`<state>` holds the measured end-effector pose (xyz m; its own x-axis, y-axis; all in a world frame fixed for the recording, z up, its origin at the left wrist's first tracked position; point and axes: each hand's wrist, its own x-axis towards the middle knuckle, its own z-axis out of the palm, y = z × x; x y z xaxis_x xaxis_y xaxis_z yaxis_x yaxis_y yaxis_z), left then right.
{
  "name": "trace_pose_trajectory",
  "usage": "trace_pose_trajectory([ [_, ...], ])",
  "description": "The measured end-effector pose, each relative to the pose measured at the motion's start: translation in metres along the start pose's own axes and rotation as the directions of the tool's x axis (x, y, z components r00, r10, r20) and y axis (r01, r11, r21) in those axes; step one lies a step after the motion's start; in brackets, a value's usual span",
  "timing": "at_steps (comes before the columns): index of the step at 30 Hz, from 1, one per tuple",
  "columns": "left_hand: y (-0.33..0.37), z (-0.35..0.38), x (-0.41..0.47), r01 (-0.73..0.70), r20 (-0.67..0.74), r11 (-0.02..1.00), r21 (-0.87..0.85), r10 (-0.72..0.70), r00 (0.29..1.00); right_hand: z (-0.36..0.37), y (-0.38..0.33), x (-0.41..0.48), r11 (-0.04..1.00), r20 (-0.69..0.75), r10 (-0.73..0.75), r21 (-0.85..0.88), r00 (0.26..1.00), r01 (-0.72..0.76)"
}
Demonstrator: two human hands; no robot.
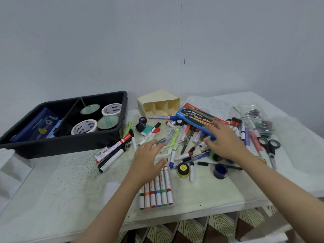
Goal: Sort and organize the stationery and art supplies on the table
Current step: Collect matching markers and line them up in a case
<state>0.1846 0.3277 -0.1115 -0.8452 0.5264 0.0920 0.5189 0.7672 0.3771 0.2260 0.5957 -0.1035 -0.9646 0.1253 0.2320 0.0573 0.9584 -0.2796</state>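
Note:
A heap of markers, pens and small paint pots [184, 148] covers the middle of the white table [61, 186]. My left hand [149, 158] hovers open over a clear plastic case [163, 146] in the heap. My right hand [224, 142] is spread open over pens beside a blue water colour box [196, 114]. A row of colour-banded markers [157, 192] lies near the front edge under my left wrist. The black divided tray [52, 146] at the left holds tape rolls [84, 127] and a blue packet [35, 127].
A cream pen holder [157, 104] lies tipped at the back. Black scissors [270, 148] and a clear pack of paints [257, 118] are at the right. A yellow pot [183, 170] and a blue pot [220, 171] stand near the front.

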Motion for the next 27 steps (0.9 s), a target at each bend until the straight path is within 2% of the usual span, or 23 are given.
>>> trace_pose_trajectory([
  [4,0.0,0.011,0.02,0.045,-0.008,0.999,0.025,-0.045,0.999,0.0,0.035,0.029,0.971,0.137,0.134,-0.217,0.981,-0.102],
  [6,-0.001,0.014,0.024,0.047,-0.054,0.999,0.016,-0.046,0.997,0.001,0.044,0.037,0.971,0.178,0.141,-0.218,0.974,-0.101],
  [11,-0.004,0.02,0.028,0.058,-0.162,0.998,0.018,-0.054,0.985,-0.006,0.051,0.049,0.999,0.108,0.041,-0.013,0.993,-0.04],
  [17,-0.003,0.028,0.027,0.069,-0.24,0.998,-0.014,-0.07,0.968,-0.023,0.053,0.069,0.982,0.013,-0.069,0.176,0.998,0.065],
  [20,-0.003,0.032,0.027,0.075,-0.272,0.995,-0.067,-0.09,0.958,-0.033,0.049,0.076,0.94,0.072,-0.106,0.333,0.992,0.077],
  [24,0.002,0.032,0.024,0.08,-0.368,0.982,-0.173,-0.139,0.919,-0.043,0.037,0.078,0.896,0.155,-0.209,0.425,0.966,0.126],
  [27,0.004,0.03,0.026,0.049,-0.38,0.997,-0.066,-0.07,0.922,-0.037,0.025,0.08,0.879,0.194,-0.304,0.434,0.933,0.196],
])
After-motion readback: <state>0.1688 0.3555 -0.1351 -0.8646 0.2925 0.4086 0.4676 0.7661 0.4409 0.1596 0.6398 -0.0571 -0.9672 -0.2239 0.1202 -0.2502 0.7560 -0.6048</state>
